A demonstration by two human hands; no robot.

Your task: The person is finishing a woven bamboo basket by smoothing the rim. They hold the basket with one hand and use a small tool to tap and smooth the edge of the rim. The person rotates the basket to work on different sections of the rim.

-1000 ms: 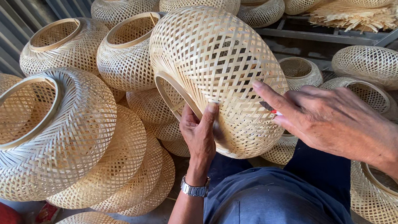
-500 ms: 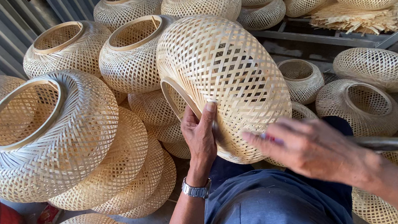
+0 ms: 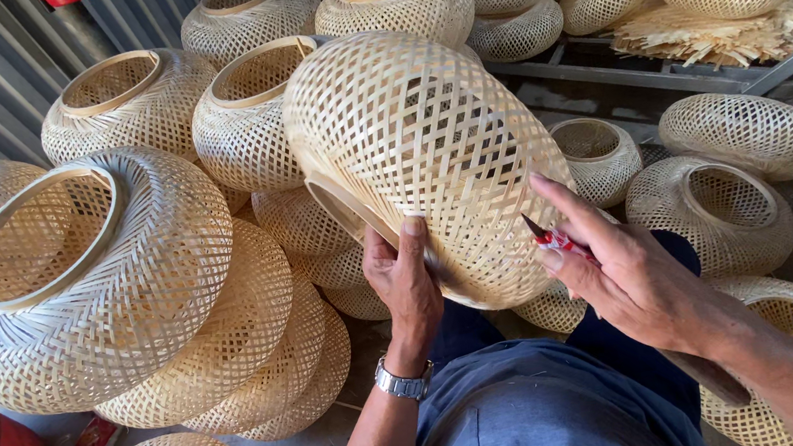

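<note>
The pale, round woven bamboo basket (image 3: 429, 158) is sitting tilted above the person's lap. The left hand (image 3: 405, 277) is gripping its wooden rim. The right hand (image 3: 624, 271) is touching its side, fingers pinching small red-handled snips (image 3: 552, 239). Other woven baskets (image 3: 91, 281) are piling up all around.

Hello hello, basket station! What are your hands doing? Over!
Left hand grips woven lampshade by its rim. Right hand holds small red-handled cutter against its side. Stacked shades crowd close. Over.
</note>
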